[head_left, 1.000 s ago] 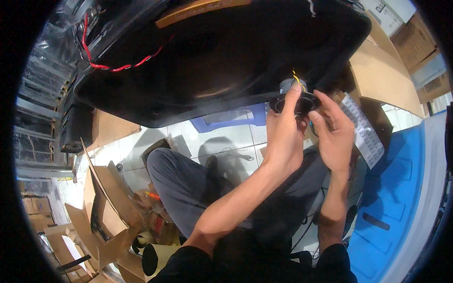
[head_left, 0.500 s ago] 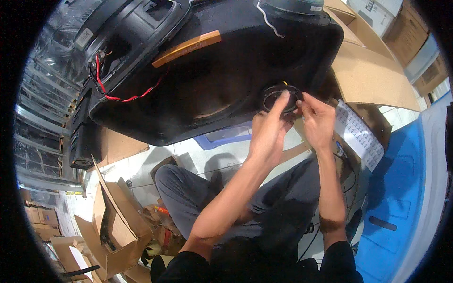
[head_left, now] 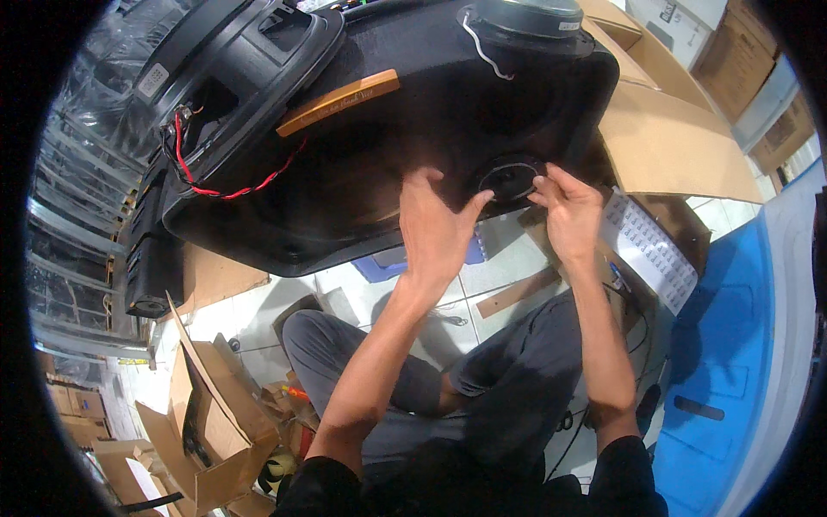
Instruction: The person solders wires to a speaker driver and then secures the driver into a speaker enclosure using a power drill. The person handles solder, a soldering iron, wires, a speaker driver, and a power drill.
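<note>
A black speaker cabinet (head_left: 345, 164) lies across in front of me. Near its right end is a round black ring (head_left: 508, 165) with a shiny inner edge. On the ring's right rim, the fingertips of my right hand (head_left: 570, 211) are pinched. My left hand (head_left: 433, 233) is spread at the left of the ring, its thumb tip by the rim and its fingers over the dark cabinet opening. A large black woofer (head_left: 297, 52), with a twisted red and black wire (head_left: 237, 191), rests on the cabinet's far left. Farther right stands a grey driver (head_left: 538, 19) with a white wire (head_left: 482, 47).
A wooden strip (head_left: 340, 102) lies on the cabinet. Opened cardboard boxes stand at the lower left (head_left: 220, 414) and upper right (head_left: 680, 142). On the right are a printed white sheet (head_left: 650, 250) and a blue plastic panel (head_left: 715, 345). A purple-blue plastic item (head_left: 375, 267) is under the cabinet.
My left hand has come off the ring and moved left, its fingers spreading. The right hand stays at the ring's right side. The ring sits lower against the cabinet and shows more.
</note>
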`<state>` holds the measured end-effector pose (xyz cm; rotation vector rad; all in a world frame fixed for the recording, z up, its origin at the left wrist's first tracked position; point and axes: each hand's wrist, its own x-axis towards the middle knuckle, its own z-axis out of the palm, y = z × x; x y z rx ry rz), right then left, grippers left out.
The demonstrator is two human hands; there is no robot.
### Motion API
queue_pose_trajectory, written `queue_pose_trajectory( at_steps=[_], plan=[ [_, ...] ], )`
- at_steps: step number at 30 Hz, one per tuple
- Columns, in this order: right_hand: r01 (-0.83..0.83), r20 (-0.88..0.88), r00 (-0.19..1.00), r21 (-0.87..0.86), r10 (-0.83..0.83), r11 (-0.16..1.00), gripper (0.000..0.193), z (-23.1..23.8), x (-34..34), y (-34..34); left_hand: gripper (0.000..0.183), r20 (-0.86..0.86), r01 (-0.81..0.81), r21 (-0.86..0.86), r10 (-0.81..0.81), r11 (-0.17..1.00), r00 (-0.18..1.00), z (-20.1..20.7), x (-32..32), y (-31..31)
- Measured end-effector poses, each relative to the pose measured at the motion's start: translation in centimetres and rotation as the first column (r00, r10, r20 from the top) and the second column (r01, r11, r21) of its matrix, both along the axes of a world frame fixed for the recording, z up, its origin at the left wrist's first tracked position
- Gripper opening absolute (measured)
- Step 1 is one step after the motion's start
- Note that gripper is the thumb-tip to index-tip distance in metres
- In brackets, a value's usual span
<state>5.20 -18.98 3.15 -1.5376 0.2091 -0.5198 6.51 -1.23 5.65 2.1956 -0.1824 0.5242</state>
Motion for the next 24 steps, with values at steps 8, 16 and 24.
queue_pose_trajectory(
  at_steps=[8,16,24],
  plan=[
    [0.175,0.146,0.975,-0.046,-0.167,0.984,0.027,-0.5,-0.2,1.8,0.059,0.091,-0.026,0.167,0.011,0.986,0.996,-1.4,1.4,-0.2],
    [0.394,0.375,0.904,-0.547,-0.205,0.739,0.014,-0.2,-0.3,0.7,0.063,0.129,-0.039,0.082,0.028,0.996,0.991,-1.8,1.8,-0.5],
    [0.443,0.279,0.891,-0.369,-0.358,0.817,0.021,-2.9,-1.9,2.8,0.065,0.207,-0.072,0.151,0.04,0.986,0.978,-2.3,2.0,-0.6]
  ],
)
